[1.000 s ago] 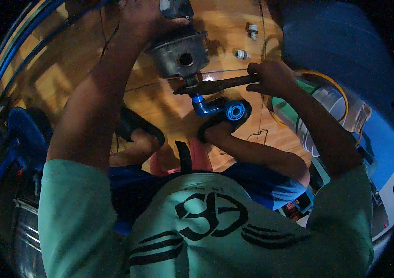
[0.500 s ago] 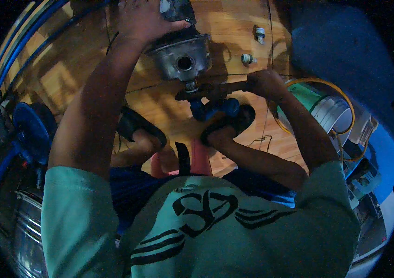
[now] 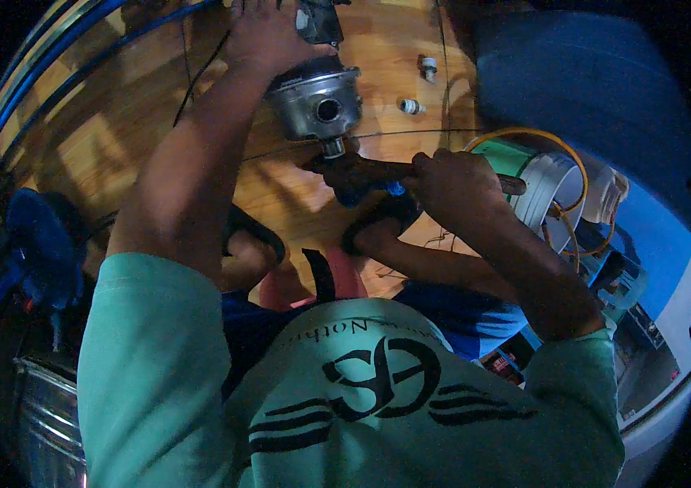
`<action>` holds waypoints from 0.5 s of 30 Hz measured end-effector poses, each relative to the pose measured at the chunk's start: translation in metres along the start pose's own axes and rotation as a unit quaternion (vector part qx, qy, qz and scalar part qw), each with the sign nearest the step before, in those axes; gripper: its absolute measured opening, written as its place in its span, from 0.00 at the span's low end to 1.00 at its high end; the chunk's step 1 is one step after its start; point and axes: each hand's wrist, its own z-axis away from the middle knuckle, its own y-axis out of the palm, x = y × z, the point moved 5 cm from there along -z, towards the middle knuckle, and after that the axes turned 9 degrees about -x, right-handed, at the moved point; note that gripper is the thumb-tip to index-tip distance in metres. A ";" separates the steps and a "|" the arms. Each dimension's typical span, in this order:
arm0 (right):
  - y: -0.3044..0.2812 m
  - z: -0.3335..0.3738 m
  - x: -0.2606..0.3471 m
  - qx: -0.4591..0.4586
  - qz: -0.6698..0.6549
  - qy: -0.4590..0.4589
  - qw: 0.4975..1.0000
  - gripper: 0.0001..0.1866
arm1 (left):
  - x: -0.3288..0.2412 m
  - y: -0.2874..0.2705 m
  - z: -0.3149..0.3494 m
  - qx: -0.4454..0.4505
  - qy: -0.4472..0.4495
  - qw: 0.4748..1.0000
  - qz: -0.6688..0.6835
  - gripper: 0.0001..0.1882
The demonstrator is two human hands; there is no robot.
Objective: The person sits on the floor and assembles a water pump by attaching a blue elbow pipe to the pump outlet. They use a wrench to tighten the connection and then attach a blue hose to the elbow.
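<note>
A metal water pump [image 3: 300, 112] with a round port in its silvery housing sits on the floor in front of me. My left hand [image 3: 274, 39] grips its dark upper body, with the thumb reaching across it. My right hand [image 3: 459, 185] is closed around the handle of a rust-brown pipe wrench [image 3: 390, 172]. The wrench head lies at the short metal pipe stub [image 3: 334, 147] below the pump and at a blue pipe fitting [image 3: 351, 196]. The wrench partly covers that fitting, so I cannot tell exactly what its jaws clamp.
Two small white fittings [image 3: 412, 106] lie on the wooden floor to the pump's right. A green and white bucket [image 3: 536, 183] with an orange hose [image 3: 583, 172] stands at the right. Blue pipes [image 3: 44, 77] curve along the left. My feet flank the blue fitting.
The wrench handle has swung down toward me, with my right hand still around it. The blue fitting has turned and is now mostly behind the wrench. My left hand stays on the pump.
</note>
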 end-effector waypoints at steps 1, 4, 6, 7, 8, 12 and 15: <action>-0.003 0.000 0.003 0.010 0.010 0.005 1.000 0.21 | 0.001 0.001 -0.001 -0.001 0.000 1.000 0.007 0.67; -0.008 -0.008 0.002 0.036 0.028 0.015 0.999 0.22 | 0.000 -0.001 0.000 0.005 0.008 1.000 0.014 0.67; -0.003 -0.016 -0.010 0.044 0.031 0.014 0.998 0.22 | -0.001 -0.006 0.001 0.014 0.018 1.000 -0.002 0.67; -0.002 -0.018 -0.017 0.032 0.015 0.007 0.999 0.21 | -0.001 -0.007 0.001 0.014 0.020 1.000 0.004 0.67; -0.001 -0.018 -0.026 0.020 0.000 0.000 1.000 0.21 | -0.002 -0.008 0.002 0.014 0.022 1.000 0.010 0.67; 0.000 -0.023 -0.031 -0.031 0.009 -0.032 0.999 0.20 | 0.000 0.003 -0.001 -0.019 0.023 0.999 0.019 0.67; -0.001 -0.018 -0.026 -0.043 0.038 -0.029 0.998 0.22 | 0.002 0.007 -0.001 -0.036 0.029 0.998 0.037 0.66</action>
